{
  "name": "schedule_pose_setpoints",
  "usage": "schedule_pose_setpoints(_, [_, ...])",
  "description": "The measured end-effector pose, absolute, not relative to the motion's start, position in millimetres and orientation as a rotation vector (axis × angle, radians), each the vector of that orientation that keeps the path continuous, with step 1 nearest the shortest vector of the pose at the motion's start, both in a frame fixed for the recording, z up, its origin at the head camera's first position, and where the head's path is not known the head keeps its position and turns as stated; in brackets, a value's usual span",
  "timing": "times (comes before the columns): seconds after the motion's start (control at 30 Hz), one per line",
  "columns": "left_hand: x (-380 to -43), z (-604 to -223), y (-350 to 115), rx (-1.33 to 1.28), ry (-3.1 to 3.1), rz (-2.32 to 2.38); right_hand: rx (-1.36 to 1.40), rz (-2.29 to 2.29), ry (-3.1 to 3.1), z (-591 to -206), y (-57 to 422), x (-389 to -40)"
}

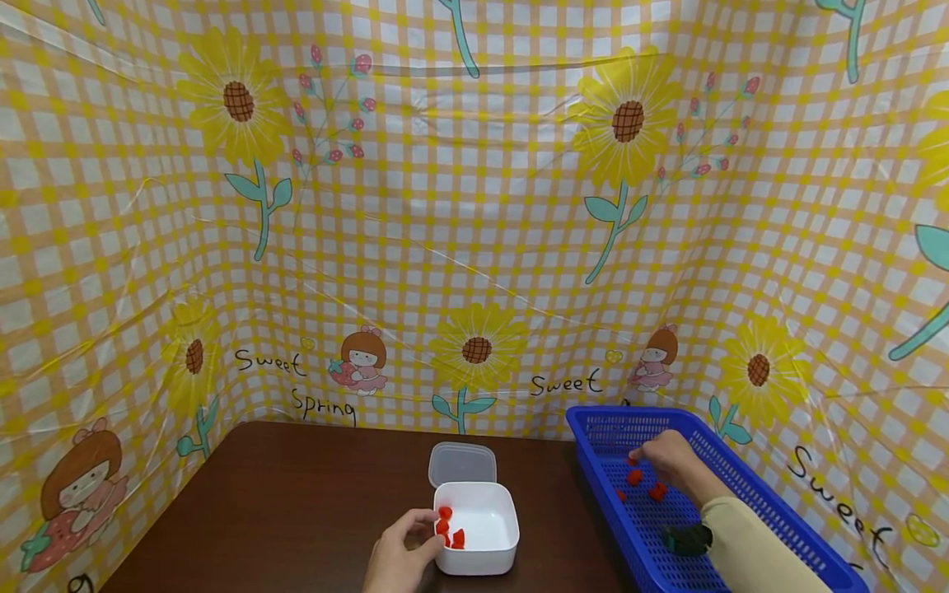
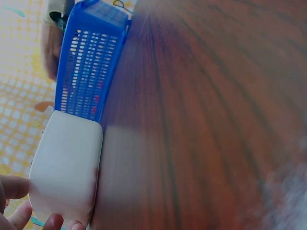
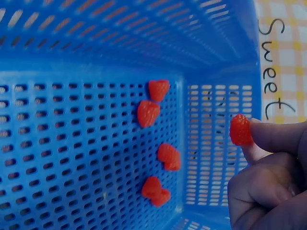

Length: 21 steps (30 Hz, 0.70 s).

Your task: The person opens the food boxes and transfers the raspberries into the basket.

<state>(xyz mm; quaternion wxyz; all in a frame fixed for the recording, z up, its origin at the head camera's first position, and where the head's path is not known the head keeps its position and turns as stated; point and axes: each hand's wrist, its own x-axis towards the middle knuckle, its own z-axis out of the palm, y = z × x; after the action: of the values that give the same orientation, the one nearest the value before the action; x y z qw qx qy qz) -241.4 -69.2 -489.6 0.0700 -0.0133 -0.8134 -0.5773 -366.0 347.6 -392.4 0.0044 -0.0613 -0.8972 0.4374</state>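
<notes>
A square white container point(image 1: 478, 527) stands on the table with several red raspberries point(image 1: 445, 525) along its left side. My left hand point(image 1: 404, 548) grips that side, with fingertips and thumb at the rim. In the left wrist view the fingers point(image 2: 14, 187) touch the end of the white container point(image 2: 67, 163). Over the far end of the blue basket point(image 1: 593, 461), my right hand point(image 1: 670, 461) pinches a raspberry point(image 3: 240, 129) between thumb and finger. Below it, several more raspberries point(image 3: 148, 113) lie on the basket's perforated floor, some in touching pairs.
Behind the white container lies a translucent lid point(image 1: 462, 464). A dark green object point(image 1: 685, 539) shows by the right sleeve, over the basket's near part. Checked cloth point(image 1: 474, 247) hangs around the back and sides of the brown table point(image 1: 296, 511).
</notes>
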Motion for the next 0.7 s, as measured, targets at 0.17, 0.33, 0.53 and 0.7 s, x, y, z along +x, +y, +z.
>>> schedule_pose_setpoints(0.17, [-242.6, -490.8, -68.6, -0.032, -2.454, -1.737, -0.231, 1.349, -2.853, -394.2, 354.1, -364.1])
schedule_pose_setpoints(0.33, [-243.6, -489.7, -68.3, -0.008, -2.465, -1.739, -0.248, 1.329, -2.885, -395.4, 359.1, -364.2])
schedule_pose_setpoints(0.53, [-244.1, -488.3, -68.6, 0.003, -2.470, -1.737, -0.239, 1.310, -2.902, -395.6, 362.5, -367.0])
schedule_pose_setpoints(0.7, [-243.9, -489.2, -69.2, -0.008, -2.464, -1.737, -0.188, 1.310, -2.890, -392.8, 355.3, -366.6])
